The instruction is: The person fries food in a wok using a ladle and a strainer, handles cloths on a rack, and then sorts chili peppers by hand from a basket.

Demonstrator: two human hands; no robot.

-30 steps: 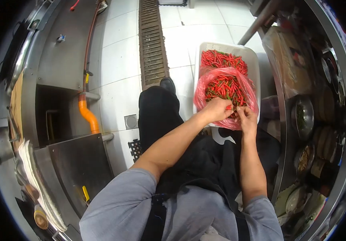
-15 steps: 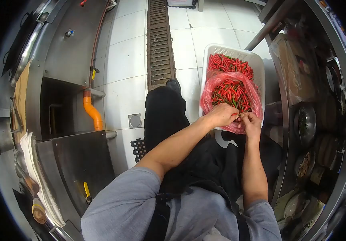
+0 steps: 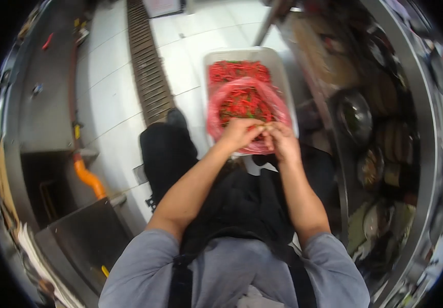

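Observation:
A white plastic basket (image 3: 285, 66) holds many small red chili peppers (image 3: 239, 69) with some green among them. In its near half lies an open pink plastic bag (image 3: 213, 120), also filled with chilies. Over the bag's near edge my left hand (image 3: 238, 134) is closed, a bit of red chili pepper (image 3: 255, 127) showing at its fingertips. My right hand (image 3: 285, 141) pinches at the same spot, its fingertips meeting those of the left. Motion blur and the fingers hide most of the pepper between them.
On the right stands a metal shelf rack (image 3: 427, 149) with bowls (image 3: 355, 117) and bagged goods. A steel counter (image 3: 46, 102) with an orange pipe (image 3: 89, 177) runs along the left. A floor drain grate (image 3: 147, 61) crosses the white tiles (image 3: 111, 87).
The view has swung, so the basket and hands appear farther left. Both hands stay together over the bag, fingertips still meeting.

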